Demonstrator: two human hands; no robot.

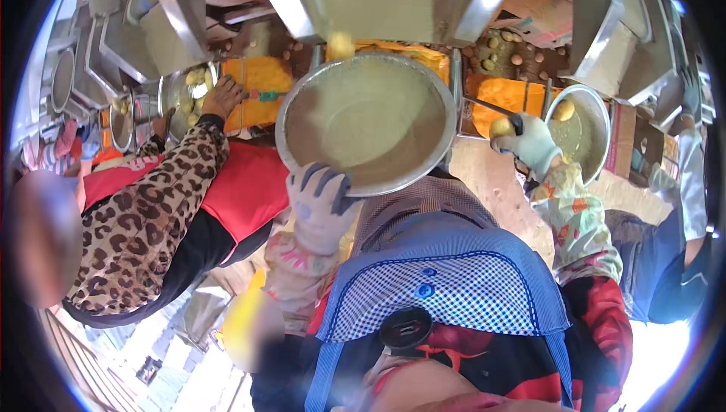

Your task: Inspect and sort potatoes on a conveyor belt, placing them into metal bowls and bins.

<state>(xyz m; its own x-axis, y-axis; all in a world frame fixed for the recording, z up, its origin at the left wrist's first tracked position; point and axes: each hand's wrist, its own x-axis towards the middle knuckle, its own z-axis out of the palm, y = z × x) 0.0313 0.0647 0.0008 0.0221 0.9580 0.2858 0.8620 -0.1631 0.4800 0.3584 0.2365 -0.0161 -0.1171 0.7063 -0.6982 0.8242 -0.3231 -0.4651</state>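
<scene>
My left hand (320, 202), in a white glove with dark finger coating, rests on the near rim of a wide metal basin (366, 183), fingers spread over its edge. My right hand (532, 142), gloved too, holds a yellowish potato (501, 127) to the right of the basin. From its thumb a thin dark, blade-like tool (489, 107) extends up and left; its grip is hidden. A blurred yellow, potato-like object (341, 45) appears at the basin's far rim. Beyond my right hand is a pale bowl (592, 145) with another potato (562, 110) inside.
A metal chute (380, 1) slopes down behind the basin. Orange crates (255, 69) stand along the row. On the left, a co-worker's hand (224, 97) is beside a bowl of potatoes (190, 103) and a green-handled tool (267, 96). Loose potatoes (496, 52) lie beneath the chutes.
</scene>
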